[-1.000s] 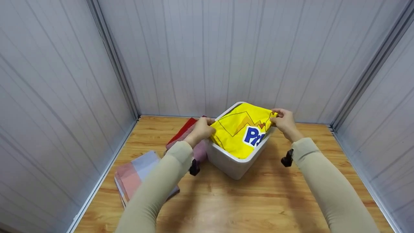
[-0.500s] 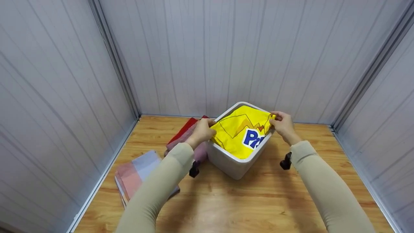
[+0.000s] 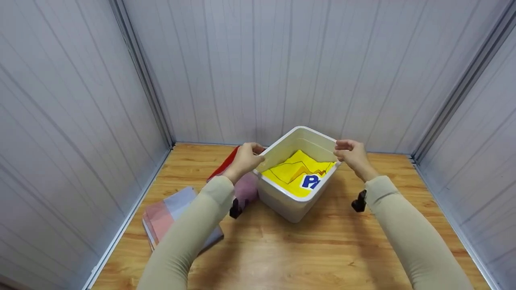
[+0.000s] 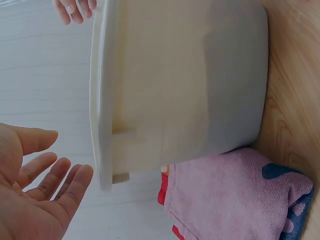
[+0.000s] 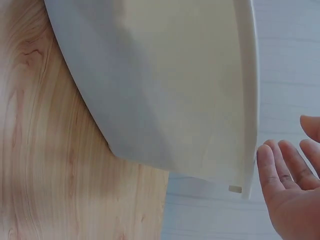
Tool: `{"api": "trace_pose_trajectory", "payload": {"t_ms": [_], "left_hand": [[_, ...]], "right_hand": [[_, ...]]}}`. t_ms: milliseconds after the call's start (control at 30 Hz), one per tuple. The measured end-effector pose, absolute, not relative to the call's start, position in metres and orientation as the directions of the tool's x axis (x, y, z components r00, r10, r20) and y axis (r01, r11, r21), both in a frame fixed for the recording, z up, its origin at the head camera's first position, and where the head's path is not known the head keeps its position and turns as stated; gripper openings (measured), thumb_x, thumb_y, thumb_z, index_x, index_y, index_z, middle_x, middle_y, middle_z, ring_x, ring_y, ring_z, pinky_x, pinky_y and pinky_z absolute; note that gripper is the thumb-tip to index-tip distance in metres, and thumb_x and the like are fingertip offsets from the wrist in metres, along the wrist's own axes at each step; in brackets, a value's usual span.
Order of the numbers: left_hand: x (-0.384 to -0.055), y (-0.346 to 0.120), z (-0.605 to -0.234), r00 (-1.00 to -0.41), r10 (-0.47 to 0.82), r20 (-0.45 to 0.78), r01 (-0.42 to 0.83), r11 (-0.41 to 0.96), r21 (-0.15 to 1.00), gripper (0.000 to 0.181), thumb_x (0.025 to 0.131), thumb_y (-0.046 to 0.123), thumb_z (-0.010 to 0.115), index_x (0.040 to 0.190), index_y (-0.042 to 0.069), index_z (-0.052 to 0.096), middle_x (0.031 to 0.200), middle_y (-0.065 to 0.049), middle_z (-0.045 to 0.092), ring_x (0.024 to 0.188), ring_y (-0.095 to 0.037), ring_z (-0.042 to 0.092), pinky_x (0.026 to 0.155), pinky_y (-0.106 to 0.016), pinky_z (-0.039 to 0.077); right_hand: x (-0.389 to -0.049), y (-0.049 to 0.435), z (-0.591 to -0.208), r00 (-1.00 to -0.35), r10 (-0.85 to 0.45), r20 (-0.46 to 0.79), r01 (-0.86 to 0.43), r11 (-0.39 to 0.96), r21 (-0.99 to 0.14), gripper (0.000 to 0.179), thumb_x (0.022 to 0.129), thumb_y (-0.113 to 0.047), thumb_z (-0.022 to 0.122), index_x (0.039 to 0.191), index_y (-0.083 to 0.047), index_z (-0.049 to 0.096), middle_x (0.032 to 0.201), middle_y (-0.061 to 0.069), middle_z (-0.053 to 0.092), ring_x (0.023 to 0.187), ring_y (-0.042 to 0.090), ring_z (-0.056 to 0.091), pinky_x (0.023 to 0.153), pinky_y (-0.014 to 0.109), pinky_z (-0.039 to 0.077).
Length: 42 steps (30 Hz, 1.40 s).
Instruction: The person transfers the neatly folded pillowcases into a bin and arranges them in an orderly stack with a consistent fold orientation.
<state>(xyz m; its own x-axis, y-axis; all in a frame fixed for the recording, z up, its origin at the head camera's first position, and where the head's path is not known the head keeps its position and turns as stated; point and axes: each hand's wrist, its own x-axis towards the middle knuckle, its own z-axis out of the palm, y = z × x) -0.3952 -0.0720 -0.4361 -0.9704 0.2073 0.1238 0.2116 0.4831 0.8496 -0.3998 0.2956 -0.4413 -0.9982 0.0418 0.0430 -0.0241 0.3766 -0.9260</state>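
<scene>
A yellow cloth [image 3: 292,169] with blue lettering lies inside the white plastic bin [image 3: 282,195], below its rim. My left hand [image 3: 245,160] is by the bin's left rim, fingers relaxed and apart, holding nothing. Its open palm [image 4: 35,195] shows beside the rim in the left wrist view. At the opposite rim is my right hand [image 3: 354,157], also holding nothing. In the right wrist view the right hand's fingers [image 5: 267,170] are loosely extended, with fingertips right at the rim.
A pink and red folded towel [image 3: 246,187] lies against the bin's left side; its pink face [image 4: 225,195] fills the lower left wrist view. Nearer, a folded pink and light-blue cloth [image 3: 159,223] lies partly behind the left sleeve. Pale panel walls [image 3: 258,72] enclose the wooden surface [image 3: 266,257].
The yellow cloth has dropped from rim height down into the bin, baring the inner back wall. Both hands have let go of it and stay near the rim.
</scene>
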Motion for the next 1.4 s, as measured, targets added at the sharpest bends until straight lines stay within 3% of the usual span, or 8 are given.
{"api": "trace_pose_trajectory", "payload": {"t_ms": [333, 600, 833, 1200, 1400], "left_hand": [[-0.390, -0.094, -0.439, -0.971, 0.214, 0.109, 0.200, 0.470, 0.859, 0.037, 0.098, 0.005, 0.068, 0.133, -0.007, 0.068, 0.134, -0.027, 0.071, 0.120, -0.038, 0.070, 0.109, -0.049, 0.058], [-0.386, -0.111, -0.444, -0.957, 0.223, 0.183, 0.268, 0.453, 0.850, 0.033, 0.093, 0.000, 0.068, 0.125, -0.011, 0.071, 0.124, -0.028, 0.074, 0.118, -0.043, 0.070, 0.107, -0.052, 0.057], [-0.382, -0.125, -0.448, -0.957, 0.211, 0.201, 0.280, 0.471, 0.837, 0.035, 0.090, 0.001, 0.071, 0.123, -0.011, 0.071, 0.122, -0.028, 0.075, 0.114, -0.042, 0.072, 0.102, -0.049, 0.060], [-0.371, -0.146, -0.453, -0.962, 0.216, 0.164, 0.249, 0.463, 0.851, 0.034, 0.095, 0.000, 0.072, 0.127, -0.010, 0.070, 0.127, -0.028, 0.074, 0.119, -0.043, 0.070, 0.104, -0.050, 0.059], [-0.366, -0.161, -0.458, -0.968, 0.223, 0.112, 0.210, 0.484, 0.850, 0.034, 0.099, 0.004, 0.071, 0.132, -0.005, 0.069, 0.134, -0.024, 0.072, 0.124, -0.040, 0.067, 0.107, -0.052, 0.058]], "right_hand": [[-0.389, 0.284, -0.439, -0.995, -0.018, 0.095, -0.094, 0.394, -0.914, 0.053, 0.102, -0.013, 0.075, 0.148, 0.008, 0.058, 0.143, 0.032, 0.063, 0.096, 0.000, 0.065, 0.083, 0.016, 0.056], [-0.378, 0.271, -0.437, -0.989, -0.077, 0.126, -0.147, 0.422, -0.894, 0.050, 0.102, -0.014, 0.076, 0.145, 0.007, 0.062, 0.140, 0.031, 0.066, 0.110, 0.014, 0.067, 0.089, 0.011, 0.054], [-0.370, 0.259, -0.439, -0.978, -0.150, 0.147, -0.197, 0.411, -0.890, 0.050, 0.102, -0.014, 0.077, 0.143, 0.008, 0.062, 0.138, 0.032, 0.067, 0.110, 0.017, 0.070, 0.092, 0.012, 0.055], [-0.357, 0.241, -0.437, -0.961, -0.251, 0.112, -0.208, 0.394, -0.895, 0.054, 0.101, -0.020, 0.079, 0.146, 0.004, 0.061, 0.142, 0.027, 0.066, 0.123, 0.032, 0.070, 0.094, 0.020, 0.060], [-0.353, 0.227, -0.437, -0.948, -0.288, 0.135, -0.239, 0.367, -0.899, 0.050, 0.100, -0.014, 0.079, 0.144, 0.005, 0.063, 0.139, 0.027, 0.068, 0.124, 0.039, 0.070, 0.094, 0.020, 0.060]]}}
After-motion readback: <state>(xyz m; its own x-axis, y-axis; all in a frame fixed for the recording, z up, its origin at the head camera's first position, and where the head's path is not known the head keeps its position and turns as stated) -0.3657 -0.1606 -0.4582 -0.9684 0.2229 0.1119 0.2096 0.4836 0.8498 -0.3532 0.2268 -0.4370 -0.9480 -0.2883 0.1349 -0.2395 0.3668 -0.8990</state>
